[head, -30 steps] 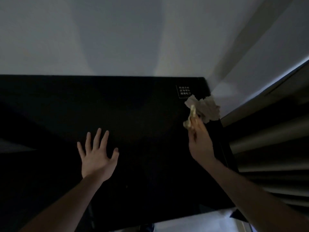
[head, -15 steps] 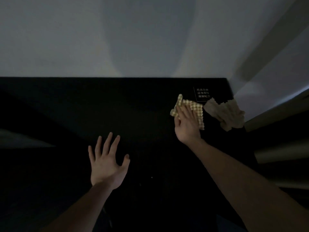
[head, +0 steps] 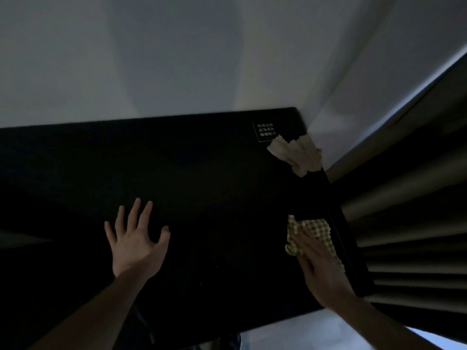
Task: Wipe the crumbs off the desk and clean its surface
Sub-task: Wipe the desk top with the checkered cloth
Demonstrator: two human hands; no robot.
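My right hand (head: pixel 321 269) is nearest to me, down at about four o'clock. Its fingers are straight and lie flat on top of a checked cloth (head: pixel 319 231), pressing it onto the black desk (head: pixel 202 173). I do not curl my fingers around the cloth. The cloth sits at the right edge of the desk. It is longer than it is wide, and its long way runs from about five o'clock up to eleven o'clock, along my fingers. One corner sticks up at the far left of it.

My left hand (head: pixel 135 238) is at about eight o'clock. It rests flat on the desk with the fingers spread wide, holding nothing. The fingers point up toward twelve o'clock.

The desk is very dark, so I cannot tell if crumbs lie on it.

Farther away, at about two o'clock, a crumpled light cloth (head: pixel 298 155) lies on the far right corner of the desk and hangs a bit over the edge. It is well apart from my checked cloth. Just left of it is a small label (head: pixel 265 131) with white writing too small to read.

Behind the desk is a pale wall (head: pixel 177 59). To the right hangs a curtain (head: pixel 404 210) with long folds.
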